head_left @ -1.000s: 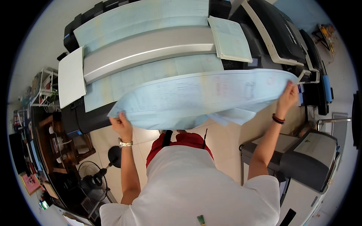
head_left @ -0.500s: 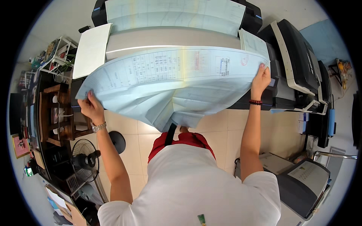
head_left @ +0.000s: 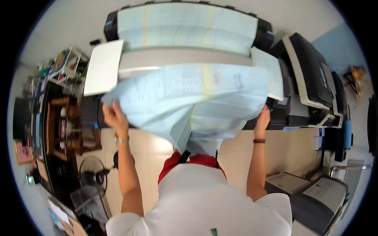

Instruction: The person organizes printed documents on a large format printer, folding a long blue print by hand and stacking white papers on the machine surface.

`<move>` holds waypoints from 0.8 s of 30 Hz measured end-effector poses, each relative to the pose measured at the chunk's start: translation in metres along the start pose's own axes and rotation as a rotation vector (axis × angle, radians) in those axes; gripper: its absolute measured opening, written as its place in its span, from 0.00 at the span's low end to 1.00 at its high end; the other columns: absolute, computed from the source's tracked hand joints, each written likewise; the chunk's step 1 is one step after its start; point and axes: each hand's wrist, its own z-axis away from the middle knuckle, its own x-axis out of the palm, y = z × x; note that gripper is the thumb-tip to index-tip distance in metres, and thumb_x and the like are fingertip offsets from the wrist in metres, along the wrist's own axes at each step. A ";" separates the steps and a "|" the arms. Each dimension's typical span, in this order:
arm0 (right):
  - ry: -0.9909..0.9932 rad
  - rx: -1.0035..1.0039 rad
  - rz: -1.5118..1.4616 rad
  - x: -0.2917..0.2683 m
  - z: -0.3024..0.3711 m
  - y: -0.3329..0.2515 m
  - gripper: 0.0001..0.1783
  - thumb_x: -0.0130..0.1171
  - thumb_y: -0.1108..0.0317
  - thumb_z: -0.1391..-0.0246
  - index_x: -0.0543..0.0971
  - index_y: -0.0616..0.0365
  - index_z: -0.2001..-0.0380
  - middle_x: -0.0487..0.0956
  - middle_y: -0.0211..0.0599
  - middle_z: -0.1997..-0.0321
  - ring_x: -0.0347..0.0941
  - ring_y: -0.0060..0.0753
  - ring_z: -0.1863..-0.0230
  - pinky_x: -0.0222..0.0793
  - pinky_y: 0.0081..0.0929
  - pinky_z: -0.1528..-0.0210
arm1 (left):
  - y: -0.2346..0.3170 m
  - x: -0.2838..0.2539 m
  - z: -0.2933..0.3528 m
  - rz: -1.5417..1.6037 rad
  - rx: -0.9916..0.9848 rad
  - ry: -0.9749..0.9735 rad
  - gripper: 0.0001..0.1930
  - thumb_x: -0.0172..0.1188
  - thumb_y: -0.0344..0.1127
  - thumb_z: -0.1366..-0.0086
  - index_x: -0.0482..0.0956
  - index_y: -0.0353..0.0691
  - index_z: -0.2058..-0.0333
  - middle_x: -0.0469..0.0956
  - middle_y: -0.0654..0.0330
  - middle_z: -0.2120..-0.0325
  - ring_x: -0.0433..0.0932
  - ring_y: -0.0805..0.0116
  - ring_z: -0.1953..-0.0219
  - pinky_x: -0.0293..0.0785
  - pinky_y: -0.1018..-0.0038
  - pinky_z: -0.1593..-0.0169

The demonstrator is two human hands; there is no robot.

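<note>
A large pale-blue paper drawing [head_left: 173, 90] with printed tables and a yellowish fold stripe hangs between my hands, its lower part crumpled and drooping toward my red shorts. My left hand [head_left: 115, 115] pinches its left corner; my right hand [head_left: 263, 118] grips its right edge, fingers partly hidden by the paper. The sheet is blurred by motion. Behind it stands a wide-format machine [head_left: 177, 58] with a grey top. Another pale-blue sheet [head_left: 185, 29] with yellowish stripes lies across the machine's back.
White paper [head_left: 103, 69] rests on the machine's left end, a folded pale sheet [head_left: 268, 72] on its right. An office copier [head_left: 311, 67] stands to the right, another grey machine [head_left: 315, 196] lower right. A fan [head_left: 92, 171] and wooden furniture [head_left: 63, 124] are at left.
Both hands have drawn inward and toward me, bringing the sheet's edges closer together. The sheet now bows more and its right corner has come away from the machine's right end.
</note>
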 end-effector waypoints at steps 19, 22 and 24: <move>1.125 0.164 0.112 -0.169 0.140 0.046 0.19 0.57 0.53 0.40 0.79 0.60 0.62 0.76 0.21 0.68 0.68 0.14 0.65 0.66 0.20 0.60 | 0.109 0.385 0.138 0.893 0.001 -1.091 0.17 0.53 0.33 0.31 0.70 0.24 0.51 0.78 0.44 0.62 0.77 0.61 0.61 0.74 0.68 0.54; 1.296 0.205 0.084 -0.158 0.157 0.084 0.19 0.57 0.52 0.40 0.79 0.59 0.62 0.76 0.22 0.67 0.68 0.15 0.65 0.66 0.20 0.60 | 0.104 0.463 0.163 0.994 0.026 -1.238 0.17 0.53 0.33 0.31 0.70 0.24 0.51 0.78 0.45 0.62 0.76 0.61 0.61 0.74 0.68 0.54; 1.344 0.239 0.107 -0.161 0.173 0.103 0.19 0.57 0.52 0.40 0.79 0.59 0.61 0.76 0.22 0.67 0.67 0.15 0.64 0.65 0.19 0.60 | 0.105 0.489 0.201 1.036 0.010 -1.308 0.17 0.53 0.33 0.31 0.70 0.24 0.50 0.78 0.45 0.62 0.76 0.61 0.61 0.74 0.68 0.54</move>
